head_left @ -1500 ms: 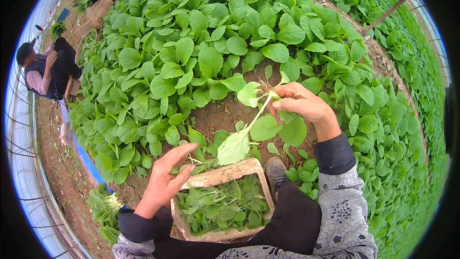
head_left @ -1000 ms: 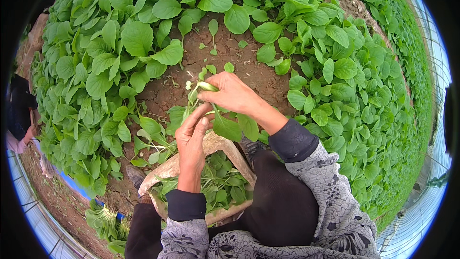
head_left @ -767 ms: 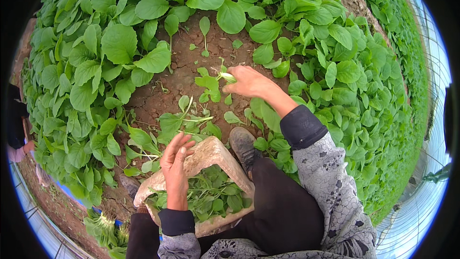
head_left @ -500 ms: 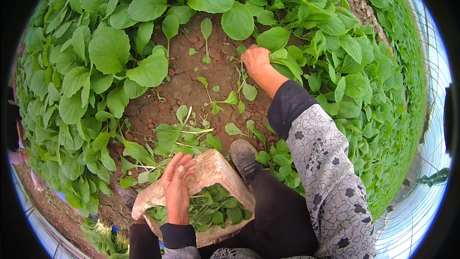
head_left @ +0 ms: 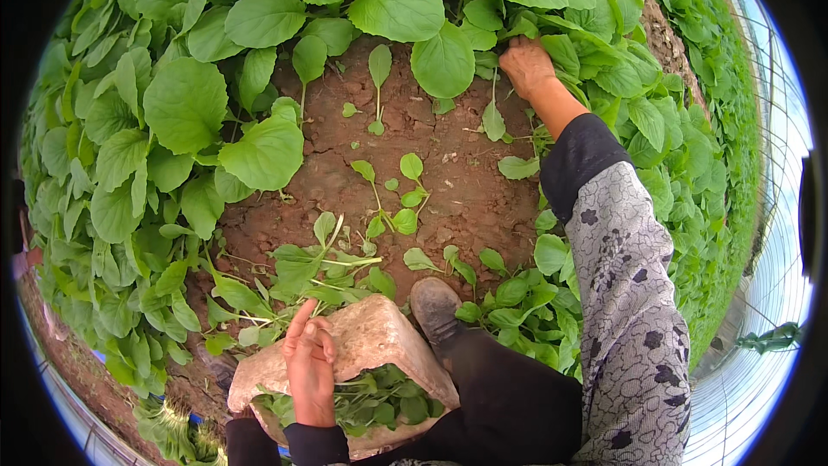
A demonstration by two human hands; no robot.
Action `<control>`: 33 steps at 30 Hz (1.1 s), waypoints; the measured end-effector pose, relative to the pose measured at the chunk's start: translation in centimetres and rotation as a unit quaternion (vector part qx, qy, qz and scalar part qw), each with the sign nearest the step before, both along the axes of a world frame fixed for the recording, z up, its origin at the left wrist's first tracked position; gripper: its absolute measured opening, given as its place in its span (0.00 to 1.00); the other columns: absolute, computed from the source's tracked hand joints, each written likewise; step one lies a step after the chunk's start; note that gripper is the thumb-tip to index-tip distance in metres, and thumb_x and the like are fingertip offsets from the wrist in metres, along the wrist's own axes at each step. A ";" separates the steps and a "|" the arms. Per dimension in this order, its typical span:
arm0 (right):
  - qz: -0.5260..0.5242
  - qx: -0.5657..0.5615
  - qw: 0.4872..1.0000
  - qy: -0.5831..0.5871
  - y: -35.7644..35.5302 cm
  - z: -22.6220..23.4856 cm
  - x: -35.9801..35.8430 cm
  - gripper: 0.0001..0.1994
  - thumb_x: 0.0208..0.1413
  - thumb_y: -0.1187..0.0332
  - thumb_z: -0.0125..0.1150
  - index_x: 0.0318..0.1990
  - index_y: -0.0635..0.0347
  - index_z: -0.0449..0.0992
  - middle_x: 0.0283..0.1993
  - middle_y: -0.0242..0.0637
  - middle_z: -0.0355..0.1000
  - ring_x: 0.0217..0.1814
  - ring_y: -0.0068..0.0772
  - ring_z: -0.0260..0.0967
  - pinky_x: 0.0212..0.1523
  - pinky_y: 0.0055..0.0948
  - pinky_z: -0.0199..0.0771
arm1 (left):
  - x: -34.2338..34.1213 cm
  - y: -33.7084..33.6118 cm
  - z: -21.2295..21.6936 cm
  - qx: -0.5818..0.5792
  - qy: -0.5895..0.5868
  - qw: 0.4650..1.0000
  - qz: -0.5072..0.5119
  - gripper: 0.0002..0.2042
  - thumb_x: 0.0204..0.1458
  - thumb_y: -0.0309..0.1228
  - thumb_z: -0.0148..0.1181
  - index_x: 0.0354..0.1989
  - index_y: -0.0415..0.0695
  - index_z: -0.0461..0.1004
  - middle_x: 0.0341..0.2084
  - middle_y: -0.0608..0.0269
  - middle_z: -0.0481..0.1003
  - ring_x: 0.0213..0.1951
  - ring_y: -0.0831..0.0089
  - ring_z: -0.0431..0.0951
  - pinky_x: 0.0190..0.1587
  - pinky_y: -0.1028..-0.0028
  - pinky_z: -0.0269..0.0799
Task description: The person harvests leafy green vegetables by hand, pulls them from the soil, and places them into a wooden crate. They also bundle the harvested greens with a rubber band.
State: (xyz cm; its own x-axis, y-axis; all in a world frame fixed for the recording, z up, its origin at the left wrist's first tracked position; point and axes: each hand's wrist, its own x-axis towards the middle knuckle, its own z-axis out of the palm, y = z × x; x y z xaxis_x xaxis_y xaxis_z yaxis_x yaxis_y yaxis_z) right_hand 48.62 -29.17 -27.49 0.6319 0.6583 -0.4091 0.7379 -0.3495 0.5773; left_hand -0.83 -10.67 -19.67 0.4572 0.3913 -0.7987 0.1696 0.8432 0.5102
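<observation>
My right hand [head_left: 528,67] reaches in at the edge of the leafy green plants [head_left: 595,56], its fingers curled and partly hidden by leaves. What they hold, if anything, does not show. A thin-stemmed seedling [head_left: 493,116] lies just below it on the soil. Held palm up with its fingers loosely bent and apart, my left hand [head_left: 310,371] is open and empty. It is over a dirty, pale, hollow foam block [head_left: 362,328] between my legs. Green leaves [head_left: 388,399] show through the block's opening.
Bare brown soil [head_left: 336,155] with scattered seedlings lies ahead. Pulled greens [head_left: 310,272] are heaped beyond the foam block. Dense large-leaved plants [head_left: 185,108] stand at the left. My shoe [head_left: 435,306] is on the soil, and bundled greens [head_left: 168,423] lie at the lower left.
My right hand has moved right and farther away, from the soil's edge into the leaves. My left hand has lowered slightly, fingers more bent. Small seedlings on the soil have shifted.
</observation>
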 end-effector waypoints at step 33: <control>-0.312 -0.001 0.950 0.032 -0.7 2.9 -2.2 0.17 0.49 0.68 0.62 0.49 0.57 0.78 0.51 0.40 0.77 0.53 0.43 0.76 0.47 0.62 0.69 | -1.6 0.2 -0.9 -0.046 -0.068 0.994 0.066 0.25 0.57 0.27 0.59 0.62 0.32 0.62 0.39 0.59 0.76 0.32 0.77 0.74 0.33 0.80 0.72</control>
